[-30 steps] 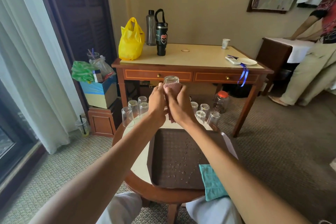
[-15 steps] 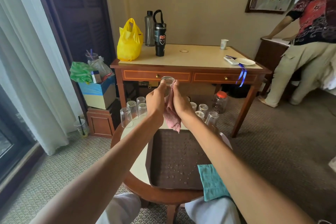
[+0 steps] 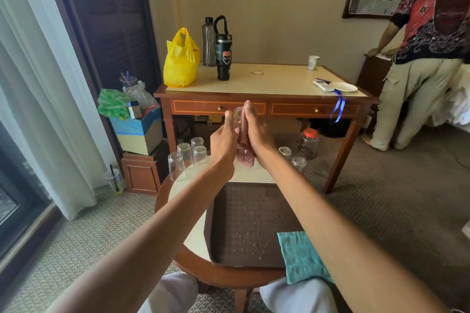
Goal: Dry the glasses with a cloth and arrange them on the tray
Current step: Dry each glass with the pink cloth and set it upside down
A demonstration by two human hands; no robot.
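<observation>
In the head view, your left hand and right hand meet just above the middle of the frame, raised over the far end of the round tabletop. Your left hand grips a clear glass, fingers running up its side. Your right hand holds a pink cloth against the glass's other side. The cloth folds over your fingertips at the top and hangs loose below your palm, and you cannot tell how the thumb lies.

Lower centre, the brown tray sits on the tabletop with water drops scattered across it. A teal cloth drapes over its lower right corner.

Beyond the tray, left of your hands, a group of upside-down glasses stands on the tabletop. Two more glasses stand to the right of your right wrist.

Behind them is a wooden desk with a yellow bag at its left end. In the upper right, a person bends away from you.
</observation>
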